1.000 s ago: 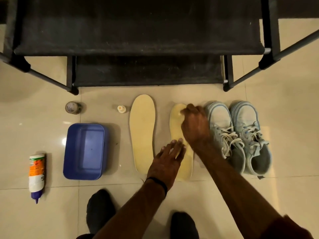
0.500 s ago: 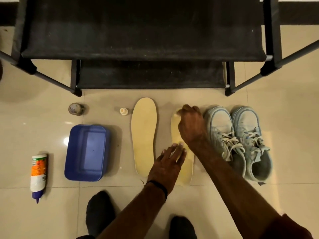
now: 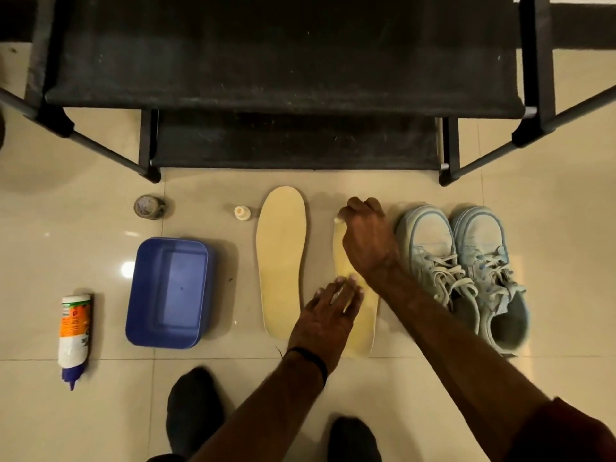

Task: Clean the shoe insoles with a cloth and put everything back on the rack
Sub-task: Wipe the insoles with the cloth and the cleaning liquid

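Fingers of the left hand (image 3: 328, 315) lay straight and flat on the middle of the right insole (image 3: 363, 328), probably to keep it from sliding on the smooth floor (image 3: 550, 261). The right hand (image 3: 366, 238) was over the toe end of the same insole, its fingers curled round something small and pale, which I judge to be the cloth (image 3: 339, 220); only a little bit of it showed at the thumb.

From largest to smallest: the black shoe rack (image 3: 283, 61) stood at the top of the view with both shelves bare, so nothing was put back yet. The pair of light blue sneakers (image 3: 463, 271) sat just right of the hands, side by side with toes toward the rack. The blue tub (image 3: 170, 291) was well to the left. The other insole (image 3: 281, 258) lay flat between the tub and the held one, not touched. The cleaner bottle (image 3: 75, 335) lay on its side at the far left. A small round tin (image 3: 148, 207) and a tiny white cap (image 3: 242, 213) rested near the rack's front leg.

I judge the wiping was in progress on the second insole.
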